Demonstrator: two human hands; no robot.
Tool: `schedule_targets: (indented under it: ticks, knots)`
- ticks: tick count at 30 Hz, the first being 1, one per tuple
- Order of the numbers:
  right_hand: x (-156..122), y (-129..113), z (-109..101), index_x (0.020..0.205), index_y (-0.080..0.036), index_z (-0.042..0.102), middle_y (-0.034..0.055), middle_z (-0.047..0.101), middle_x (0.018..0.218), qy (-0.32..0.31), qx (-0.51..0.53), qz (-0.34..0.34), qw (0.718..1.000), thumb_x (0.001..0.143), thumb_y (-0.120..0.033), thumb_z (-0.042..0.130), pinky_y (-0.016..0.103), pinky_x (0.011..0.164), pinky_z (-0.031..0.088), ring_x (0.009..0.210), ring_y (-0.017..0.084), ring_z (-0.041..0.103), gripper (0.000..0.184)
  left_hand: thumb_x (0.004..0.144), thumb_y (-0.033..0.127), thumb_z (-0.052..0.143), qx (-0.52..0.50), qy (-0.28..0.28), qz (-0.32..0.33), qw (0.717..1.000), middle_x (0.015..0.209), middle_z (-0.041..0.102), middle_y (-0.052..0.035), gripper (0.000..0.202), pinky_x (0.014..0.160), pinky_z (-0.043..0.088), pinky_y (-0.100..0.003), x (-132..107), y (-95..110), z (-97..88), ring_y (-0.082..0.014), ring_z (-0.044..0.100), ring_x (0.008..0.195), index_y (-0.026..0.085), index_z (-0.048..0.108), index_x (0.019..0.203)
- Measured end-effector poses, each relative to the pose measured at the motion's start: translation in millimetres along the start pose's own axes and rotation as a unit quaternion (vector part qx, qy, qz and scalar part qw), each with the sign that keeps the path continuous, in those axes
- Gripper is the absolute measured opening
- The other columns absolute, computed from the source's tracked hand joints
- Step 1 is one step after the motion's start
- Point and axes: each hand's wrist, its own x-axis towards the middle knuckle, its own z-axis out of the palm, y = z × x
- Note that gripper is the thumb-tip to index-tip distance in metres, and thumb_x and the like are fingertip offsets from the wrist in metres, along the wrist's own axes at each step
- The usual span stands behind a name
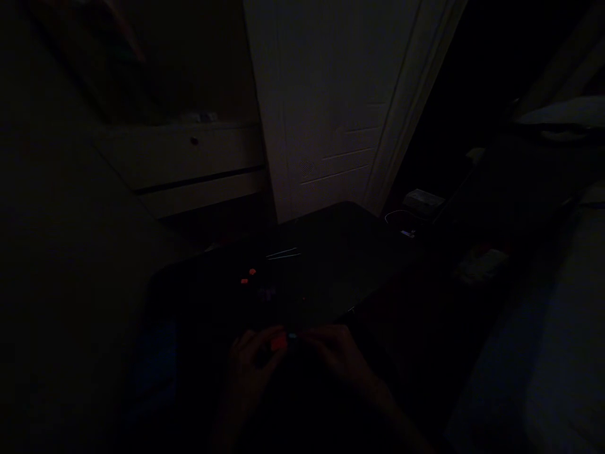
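The scene is very dark. My left hand (pixel 253 359) is closed, pinching a small red block-like piece (pixel 278 342) between thumb and fingers. Just right of it, a tiny pale bluish piece (pixel 292 336) shows between the two hands; what holds it cannot be made out. My right hand (pixel 333 347) has its fingertips pressed together close to that piece, and anything in them is hidden by the dark. Farther up the dark table (pixel 331 265) lie two small orange-red pieces (pixel 248 276) and a thin pair of metal tweezers or sticks (pixel 282 254).
A faint dark purplish item (pixel 267 294) lies on the table. Behind stands a pale panelled door (pixel 326 113), with a drawer unit (pixel 203 157) to its left. On the right are a box (pixel 423 200), a white cable (pixel 394 214) and a pale draped surface (pixel 567 353).
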Motion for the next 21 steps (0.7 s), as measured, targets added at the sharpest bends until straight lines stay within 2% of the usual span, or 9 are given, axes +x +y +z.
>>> schedule_targets:
  ticks: [6,11,17,21]
  knots:
    - [2.5,-5.5,4.1,0.117,-0.029,0.083,0.0042,0.083,0.116,-0.038,-0.041,-0.033,0.998,0.1,-0.02,0.061,0.034,0.098,0.055,0.104,0.025,0.079,0.03,0.082,0.037,0.078,-0.009,0.0,0.008,1.0,0.108,0.084,-0.0009,0.032,0.094,0.056,-0.05,0.5,3.6,-1.2,-0.0292,0.074,0.098,0.036,0.079,0.114]
    - [2.7,-8.3,-2.0,0.118,-0.028,0.083,0.0052,0.083,0.113,-0.051,-0.07,-0.042,0.995,0.096,-0.013,0.06,0.033,0.093,0.056,0.1,0.025,0.079,0.035,0.083,0.039,0.078,-0.005,-0.001,0.013,1.0,0.11,0.084,-0.0019,0.029,0.095,0.056,-0.051,1.9,5.0,-0.8,-0.0291,0.075,0.098,0.035,0.08,0.112]
    - [-0.2,-2.5,3.2,0.11,-0.024,0.085,0.0049,0.084,0.108,0.023,-0.007,0.022,0.999,0.102,-0.026,0.061,0.033,0.093,0.056,0.1,0.027,0.079,0.026,0.086,0.05,0.074,-0.04,-0.004,-0.005,0.999,0.099,0.082,-0.0029,0.026,0.089,0.061,-0.045,0.4,-2.3,-3.6,-0.0274,0.076,0.094,0.034,0.083,0.105]
    - [-2.5,-4.6,11.4,0.111,-0.024,0.084,0.0042,0.084,0.11,0.046,0.025,0.031,0.998,0.102,-0.031,0.063,0.032,0.095,0.056,0.103,0.026,0.078,0.024,0.092,0.057,0.065,-0.082,0.009,-0.023,0.996,0.104,0.082,-0.0036,0.033,0.093,0.062,-0.043,0.0,-3.3,-6.4,-0.0265,0.077,0.099,0.031,0.083,0.1]
